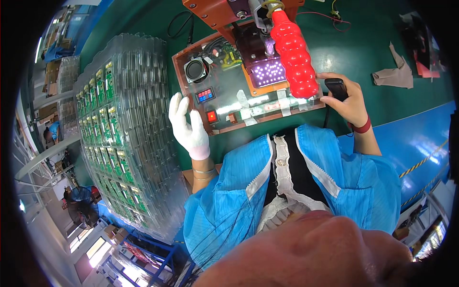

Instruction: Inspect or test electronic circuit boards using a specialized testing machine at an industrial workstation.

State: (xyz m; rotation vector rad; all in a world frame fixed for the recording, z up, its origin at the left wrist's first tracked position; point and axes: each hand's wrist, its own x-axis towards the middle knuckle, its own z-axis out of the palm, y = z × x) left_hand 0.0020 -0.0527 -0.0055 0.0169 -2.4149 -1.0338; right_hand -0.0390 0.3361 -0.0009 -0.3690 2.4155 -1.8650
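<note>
My left hand [190, 125] wore a white glove and was held up flat, fingers spread open. My right hand [346, 99] was bare, its fingers curled in a grip, wrist bent.

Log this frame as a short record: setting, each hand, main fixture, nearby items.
setting: green work table, seen from a head camera
left hand: in a white glove, open, raised beside the fixture's left edge, holding nothing
right hand: bare, red wristband, gripping a small black handheld device
main fixture: brown test jig with clear cover, with a round black speaker, red digit display, lit red button and purple LED grid
lever: red ribbed handle above the jig
nearby: tall stack of clear plastic trays holding green circuit boards at left; crumpled beige cloth at right
</note>
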